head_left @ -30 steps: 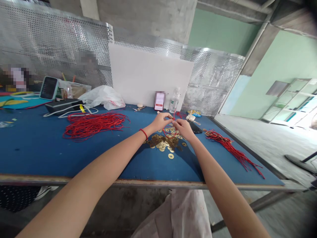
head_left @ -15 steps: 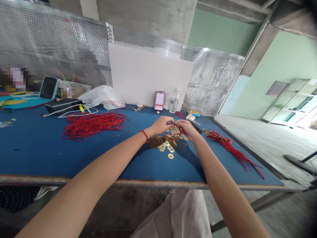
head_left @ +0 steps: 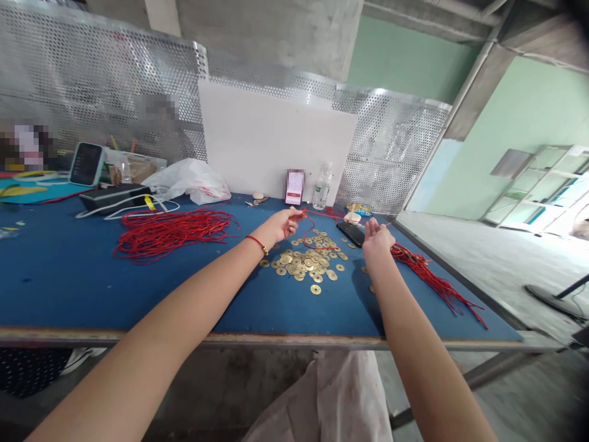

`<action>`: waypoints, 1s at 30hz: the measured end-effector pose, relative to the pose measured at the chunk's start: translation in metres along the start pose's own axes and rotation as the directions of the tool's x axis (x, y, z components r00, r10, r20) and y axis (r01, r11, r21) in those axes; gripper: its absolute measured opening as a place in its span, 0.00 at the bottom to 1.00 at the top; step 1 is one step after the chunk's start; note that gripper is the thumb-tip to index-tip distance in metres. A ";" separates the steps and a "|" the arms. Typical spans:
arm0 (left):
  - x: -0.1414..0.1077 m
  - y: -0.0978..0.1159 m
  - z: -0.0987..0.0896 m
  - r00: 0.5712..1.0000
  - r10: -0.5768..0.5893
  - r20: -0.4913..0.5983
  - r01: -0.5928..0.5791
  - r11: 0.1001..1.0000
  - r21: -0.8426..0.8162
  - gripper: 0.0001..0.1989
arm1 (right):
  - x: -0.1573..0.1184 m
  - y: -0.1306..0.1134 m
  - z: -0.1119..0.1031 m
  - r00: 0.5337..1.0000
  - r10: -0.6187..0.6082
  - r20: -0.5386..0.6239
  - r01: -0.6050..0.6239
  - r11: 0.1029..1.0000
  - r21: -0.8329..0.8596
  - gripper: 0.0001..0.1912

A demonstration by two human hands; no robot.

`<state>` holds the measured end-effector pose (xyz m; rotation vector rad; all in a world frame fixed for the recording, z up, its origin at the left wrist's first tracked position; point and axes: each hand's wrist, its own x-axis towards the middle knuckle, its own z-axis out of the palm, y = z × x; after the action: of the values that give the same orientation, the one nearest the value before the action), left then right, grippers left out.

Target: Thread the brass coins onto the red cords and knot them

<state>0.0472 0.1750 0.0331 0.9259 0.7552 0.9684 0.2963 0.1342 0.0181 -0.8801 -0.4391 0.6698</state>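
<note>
Your left hand (head_left: 281,227) pinches a thin red cord (head_left: 317,247) between bent fingers, and your right hand (head_left: 378,238) seems to grip its other stretch, with a short end showing past the fingertips; blur hides that exact hold. Your 2 hands were together over the pile of round brass coins with square holes (head_left: 304,264) and are now well apart, so the cord runs nearly straight between them, which looks like a pull that takes up slack. A loose curve of it hangs from near your left fingers over the pile's far side; whether it touches the coins, you cannot tell from here.

Your left hand sits beyond the pile's far left edge, your right hand off to its right. The pile lies between your forearms, nearer to you than both hands, with 1 loose coin (head_left: 315,289) just in front of it.

Right of the pile, past your right wrist, lies a bundle of red cords with coins at its far end (head_left: 427,273). A flat black phone (head_left: 352,234) is beyond the pile, near your right hand. Well to the pile's left, a wide heap of plain red cords (head_left: 179,233) rests on the blue tabletop (head_left: 161,301).
</note>
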 end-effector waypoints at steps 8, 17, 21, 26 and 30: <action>0.004 -0.005 -0.001 0.983 -0.183 0.035 0.173 0.966 0.191 0.04 | -0.037 0.018 0.023 0.921 -0.150 0.360 0.286 0.888 -0.360 0.21; -0.004 -0.012 0.015 0.957 -0.160 0.241 0.043 0.902 0.429 0.09 | -0.062 0.027 0.024 0.461 0.145 0.876 0.554 0.724 -0.411 0.17; -0.008 -0.009 0.013 0.980 -0.098 0.175 -0.001 0.869 0.495 0.08 | -0.054 0.024 0.022 0.513 0.177 0.840 0.544 0.690 -0.477 0.17; -0.006 -0.002 0.000 0.992 0.045 0.116 -0.103 0.818 0.565 0.11 | -0.039 0.011 0.018 0.652 0.021 0.758 0.599 0.599 -0.532 0.17; -0.002 0.004 -0.008 0.979 0.143 0.146 -0.203 0.780 0.593 0.12 | -0.028 0.007 0.012 0.772 0.029 0.635 0.460 0.664 -0.590 0.17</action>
<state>0.0382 0.1764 0.0334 1.6198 0.9342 0.8399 0.2662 0.1246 0.0171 -1.3253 -1.4660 0.5154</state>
